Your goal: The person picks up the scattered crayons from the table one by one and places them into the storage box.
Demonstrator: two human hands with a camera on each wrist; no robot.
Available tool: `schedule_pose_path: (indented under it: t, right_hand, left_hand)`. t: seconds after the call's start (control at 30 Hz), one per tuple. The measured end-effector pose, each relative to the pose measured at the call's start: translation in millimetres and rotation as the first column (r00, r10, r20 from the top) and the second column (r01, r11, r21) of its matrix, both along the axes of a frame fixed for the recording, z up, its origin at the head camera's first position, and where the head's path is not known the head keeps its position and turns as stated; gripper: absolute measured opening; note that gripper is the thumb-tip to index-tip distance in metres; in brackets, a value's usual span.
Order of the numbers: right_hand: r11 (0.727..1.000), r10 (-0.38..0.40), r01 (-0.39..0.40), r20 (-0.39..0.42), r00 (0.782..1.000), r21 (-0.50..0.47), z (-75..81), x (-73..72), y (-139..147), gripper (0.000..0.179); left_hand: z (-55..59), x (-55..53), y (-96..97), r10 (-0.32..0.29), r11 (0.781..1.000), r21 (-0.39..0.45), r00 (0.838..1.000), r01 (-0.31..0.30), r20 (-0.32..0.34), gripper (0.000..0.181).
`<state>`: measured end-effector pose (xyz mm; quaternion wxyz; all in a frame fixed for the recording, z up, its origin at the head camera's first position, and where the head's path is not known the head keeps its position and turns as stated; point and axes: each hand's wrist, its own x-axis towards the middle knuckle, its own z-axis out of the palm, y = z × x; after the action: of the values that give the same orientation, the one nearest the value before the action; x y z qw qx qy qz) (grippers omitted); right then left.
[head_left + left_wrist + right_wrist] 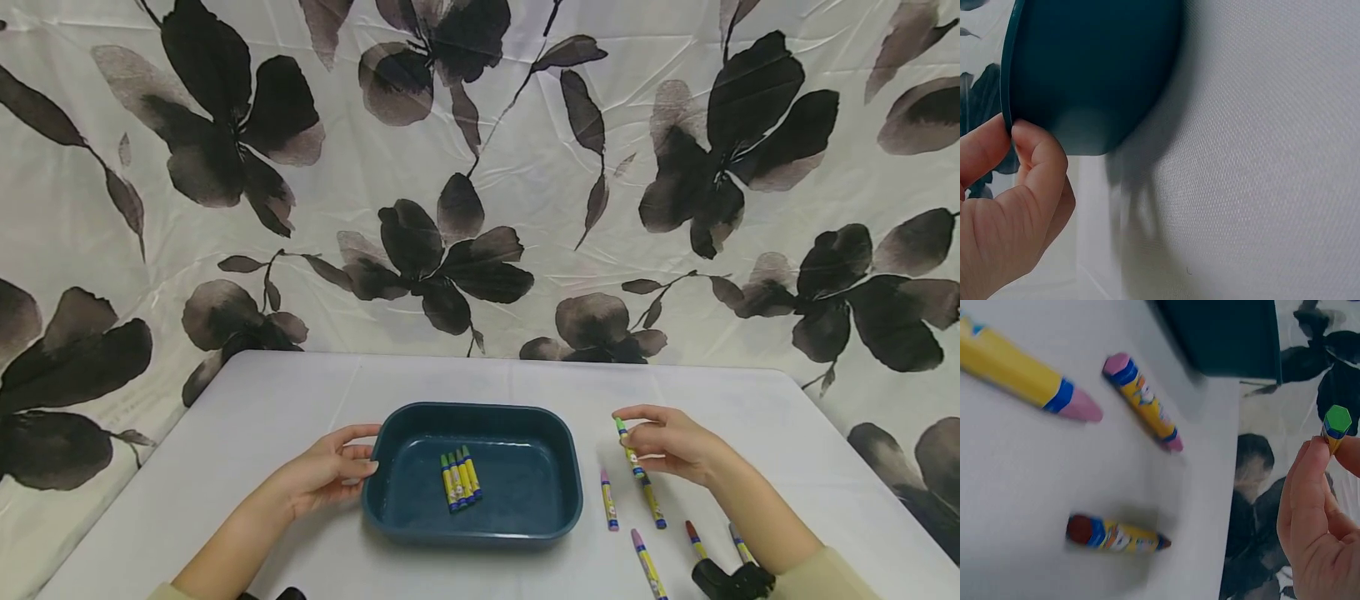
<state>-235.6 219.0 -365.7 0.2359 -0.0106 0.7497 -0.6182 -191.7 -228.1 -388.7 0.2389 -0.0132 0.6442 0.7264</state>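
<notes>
My left hand (318,472) pinches the left rim of a dark teal tray (525,425) between thumb and fingers; the left wrist view shows this grip on the tray's edge (1007,75) up close. Inside the tray, several green-tipped crayons (461,479) with yellow and blue wrappers lie side by side. Right of the tray, my right hand (675,446) holds a bright green crayon (622,428) above the table, its green end (1337,419) standing out from the fingertips in the right wrist view. Below this hand, a crayon (655,504) lies on the table, its upper end hidden.
Two pink crayons, one near the tray (609,502) and one closer to me (648,565), lie on the white table (300,387). A reddish-brown crayon (696,542) and a grey-tipped crayon (741,543) are partly covered by the black wrist device (723,579). Behind hangs a flowered cloth (547,208).
</notes>
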Motion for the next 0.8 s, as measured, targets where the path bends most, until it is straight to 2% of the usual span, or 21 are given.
schedule_pose_path:
  t: [0.23,0.43,0.8]
  right_hand:
    - [0.999,0.033,-0.033,0.002,0.999,-0.030,6.4,-2.1,-16,0.049]
    - [0.999,0.027,-0.027,0.001,1.000,-0.038,11.3,-4.0,-25,0.050]
    - [0.997,0.053,-0.053,-0.019,0.998,-0.055,12.9,-5.9,-42,0.050]
  left_hand:
    - [0.5,-0.2,1.0,0.005,1.000,-0.008,1.000,-0.005,0.006,0.068]
    - [2.4,0.0,0.3,0.007,1.000,-0.008,1.000,-0.007,0.000,0.069]
    - [1.9,0.2,0.5,-0.003,1.000,0.010,1.000,0.003,0.000,0.071]
